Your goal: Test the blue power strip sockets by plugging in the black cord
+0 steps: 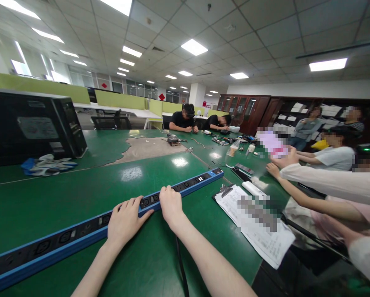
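A long blue power strip [187,184] with black sockets lies slantwise across the green table [64,198], from the near left edge to the middle right. My left hand [124,220] rests on its near side, fingers spread over the blue rail. My right hand [171,203] is curled over the strip just to the right, fingers wrapped across its top. A black cable [181,268] runs between my forearms toward me.
A black computer case [30,123] and blue-white gloves [48,164] sit at the far left. A clipboard with papers [234,198] lies to the right. Other people sit along the right side and far end, with small parts scattered there.
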Demonstrator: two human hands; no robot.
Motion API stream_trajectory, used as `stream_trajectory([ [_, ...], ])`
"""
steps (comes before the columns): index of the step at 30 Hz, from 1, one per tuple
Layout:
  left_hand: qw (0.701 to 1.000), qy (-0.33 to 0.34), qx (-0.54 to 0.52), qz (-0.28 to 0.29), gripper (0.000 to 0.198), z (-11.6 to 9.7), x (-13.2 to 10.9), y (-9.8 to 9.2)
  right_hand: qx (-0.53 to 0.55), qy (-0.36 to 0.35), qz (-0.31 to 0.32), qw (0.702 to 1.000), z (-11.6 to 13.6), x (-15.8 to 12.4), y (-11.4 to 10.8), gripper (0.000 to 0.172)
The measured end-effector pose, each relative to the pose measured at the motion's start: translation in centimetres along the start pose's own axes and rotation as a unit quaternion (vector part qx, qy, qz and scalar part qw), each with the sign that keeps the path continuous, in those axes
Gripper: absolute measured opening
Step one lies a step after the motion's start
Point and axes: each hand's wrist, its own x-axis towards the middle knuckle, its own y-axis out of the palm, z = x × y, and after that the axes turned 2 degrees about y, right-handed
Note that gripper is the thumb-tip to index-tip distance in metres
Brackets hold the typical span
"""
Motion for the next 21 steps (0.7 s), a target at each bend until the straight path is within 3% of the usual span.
stream_trajectory([
  [21,1.0,-0.009,-0.01,0.0,0.062,-0.1,0.2,0.2,0.012,-0.014,0.026,0.999,-1.2,-0.1,-1.1,0.019],
])
